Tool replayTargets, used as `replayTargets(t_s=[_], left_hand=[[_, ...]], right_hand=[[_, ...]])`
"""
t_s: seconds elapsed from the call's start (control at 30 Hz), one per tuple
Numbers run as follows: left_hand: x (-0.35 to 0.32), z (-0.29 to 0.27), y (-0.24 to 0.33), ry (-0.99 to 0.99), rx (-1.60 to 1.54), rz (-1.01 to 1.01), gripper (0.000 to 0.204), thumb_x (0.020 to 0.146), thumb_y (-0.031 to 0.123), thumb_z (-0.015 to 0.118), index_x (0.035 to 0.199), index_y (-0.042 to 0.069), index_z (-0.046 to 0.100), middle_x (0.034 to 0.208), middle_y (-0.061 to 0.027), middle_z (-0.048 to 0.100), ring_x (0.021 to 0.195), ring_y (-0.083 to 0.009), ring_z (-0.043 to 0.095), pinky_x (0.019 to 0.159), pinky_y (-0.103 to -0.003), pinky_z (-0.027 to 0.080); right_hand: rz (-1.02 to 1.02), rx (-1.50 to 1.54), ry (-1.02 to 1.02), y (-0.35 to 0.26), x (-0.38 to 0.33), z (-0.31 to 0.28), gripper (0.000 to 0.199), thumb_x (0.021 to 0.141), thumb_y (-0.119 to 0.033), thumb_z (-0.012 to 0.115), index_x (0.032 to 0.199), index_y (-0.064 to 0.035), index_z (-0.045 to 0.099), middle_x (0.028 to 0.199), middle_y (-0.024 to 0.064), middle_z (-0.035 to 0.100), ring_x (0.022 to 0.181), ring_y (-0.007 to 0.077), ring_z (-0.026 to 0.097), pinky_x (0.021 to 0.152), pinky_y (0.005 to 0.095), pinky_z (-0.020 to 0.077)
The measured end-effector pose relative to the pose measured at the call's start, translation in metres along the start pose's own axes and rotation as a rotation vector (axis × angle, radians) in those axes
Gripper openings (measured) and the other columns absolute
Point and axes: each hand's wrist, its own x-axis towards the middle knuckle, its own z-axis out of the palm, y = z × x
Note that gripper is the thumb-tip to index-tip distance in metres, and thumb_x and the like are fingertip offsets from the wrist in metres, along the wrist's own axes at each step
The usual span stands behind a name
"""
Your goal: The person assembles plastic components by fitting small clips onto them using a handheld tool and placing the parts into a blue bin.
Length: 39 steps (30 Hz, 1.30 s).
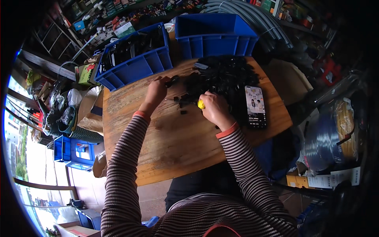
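Observation:
My left hand is closed over the left half of the wooden table, its fingers pinching a small black part. To its right, my right hand is wrapped round a tool with a yellow handle; a thin shaft seems to point left from it, though its kind is unclear. Beyond my right hand spreads a heap of small black parts. A few loose black pieces lie on the wood between my hands. Right of the heap, a phone with its screen lit rests on the table.
Two blue crates stand along the far edge: the left crate is filled with black parts, while the right crate shows a bare inside. Grey hose coils lie behind. Wrapped tubing rolls sit right of the table, and another blue crate stands left.

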Motion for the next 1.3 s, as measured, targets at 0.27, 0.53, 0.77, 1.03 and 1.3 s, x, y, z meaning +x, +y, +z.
replayTargets(t_s=[0.27,0.53,0.77,1.03,1.3], left_hand=[[-0.1,-0.077,0.101,-0.308,-1.059,-0.607,0.03,0.08,-0.004,0.055,0.109,-0.003,0.063,0.095,-0.0094,0.068,0.078,-0.0138,0.063,0.066,-0.027,0.054],[-0.14,-0.065,0.15,-0.361,-0.546,-0.356,0.032,0.082,-0.002,0.056,0.113,0.004,0.064,0.101,-0.0127,0.067,0.082,-0.022,0.065,0.071,-0.031,0.055],[-0.128,-0.067,0.136,-0.272,-0.255,0.346,0.037,0.077,0.0,0.06,0.112,0.006,0.065,0.118,-0.0123,0.061,0.098,-0.0302,0.062,0.077,-0.035,0.056],[-0.137,-0.025,0.157,-0.195,-0.191,0.403,0.037,0.077,0.005,0.059,0.113,0.005,0.062,0.118,-0.0121,0.056,0.098,-0.0277,0.06,0.076,-0.035,0.056],[-0.142,-0.014,0.173,-0.202,-0.165,0.24,0.034,0.077,0.006,0.057,0.11,0.004,0.057,0.106,-0.0131,0.053,0.089,-0.0259,0.058,0.072,-0.035,0.055]], right_hand=[[0.303,0.057,0.174,0.008,0.004,-0.021,0.019,0.075,-0.008,0.071,0.093,-0.0057,0.066,0.096,0.0147,0.067,0.091,0.0325,0.064,0.072,0.0398,0.0518],[0.124,-0.237,-0.007,0.013,0.018,-0.001,0.017,0.075,-0.008,0.07,0.092,-0.0061,0.066,0.095,0.0146,0.067,0.093,0.0328,0.063,0.077,0.0413,0.0513],[0.195,-0.228,-0.128,0.001,0.033,0.001,0.015,0.075,-0.009,0.07,0.088,-0.0039,0.064,0.093,0.0146,0.066,0.09,0.035,0.063,0.076,0.0431,0.0513],[0.011,-0.321,-0.121,0.008,0.03,0.006,0.019,0.078,-0.012,0.071,0.093,-0.0044,0.064,0.094,0.0152,0.065,0.088,0.0364,0.063,0.074,0.0433,0.0512],[-0.072,0.125,0.011,-0.041,-0.023,-0.035,0.014,0.076,-0.002,0.067,0.088,-0.0044,0.06,0.083,0.0135,0.062,0.077,0.0355,0.062,0.064,0.041,0.0491]])
